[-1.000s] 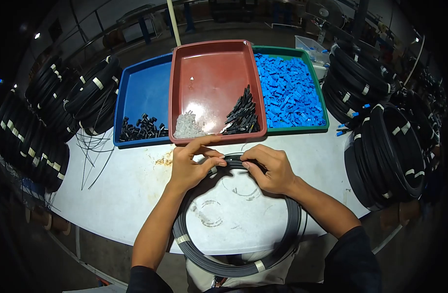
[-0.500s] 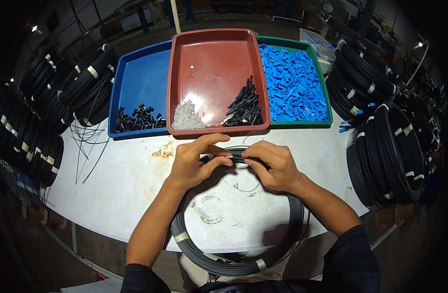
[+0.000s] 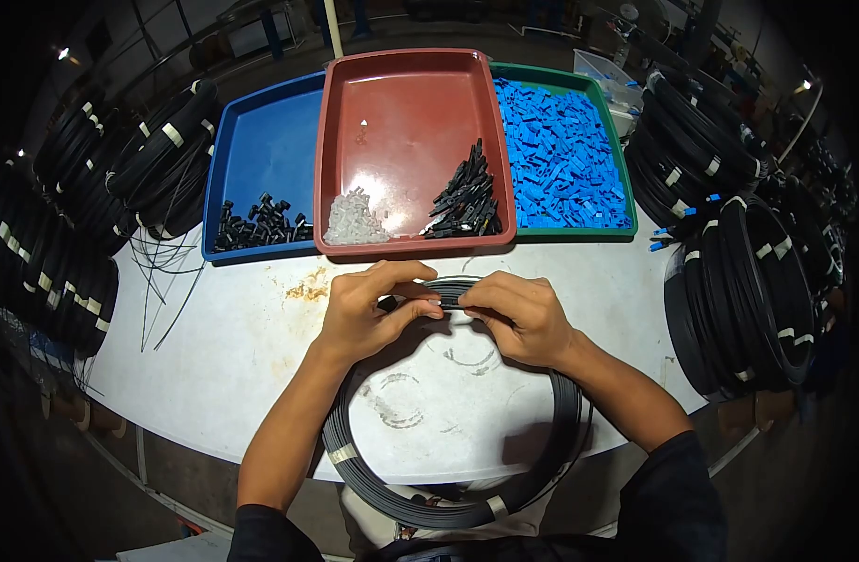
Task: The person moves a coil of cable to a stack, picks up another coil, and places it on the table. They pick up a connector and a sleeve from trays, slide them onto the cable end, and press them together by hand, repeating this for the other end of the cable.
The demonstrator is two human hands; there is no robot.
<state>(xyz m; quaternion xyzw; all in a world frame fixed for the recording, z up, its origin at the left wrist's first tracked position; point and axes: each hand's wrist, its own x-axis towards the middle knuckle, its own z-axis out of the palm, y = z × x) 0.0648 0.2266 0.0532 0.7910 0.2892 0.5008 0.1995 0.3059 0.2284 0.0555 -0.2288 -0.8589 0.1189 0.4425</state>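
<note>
A coil of thin black cable (image 3: 401, 506), bound with pale tape, leans over the table's near edge in front of my body. At the coil's far side, my left hand (image 3: 366, 304) pinches a small dark piece with a whitish end between thumb and forefinger. My right hand (image 3: 526, 314) faces it from the right, its thumb and fingertips closed on the dark strand or piece just beside it. Only a narrow gap separates the two sets of fingertips. Exactly what sits inside the pinches is mostly covered by the fingers.
Behind my hands stand a blue tray (image 3: 270, 122) with black parts, a red tray (image 3: 401, 103) with clear and black pieces, and a green tray (image 3: 626, 201) full of blue clips. Cable coils are stacked left (image 3: 64, 281) and right (image 3: 743, 290) on the white table (image 3: 233, 365).
Both hands stay close to the same place with only slight finger shifts. Less of the whitish end shows at my left fingertips. The trays appear slightly higher and further left.
</note>
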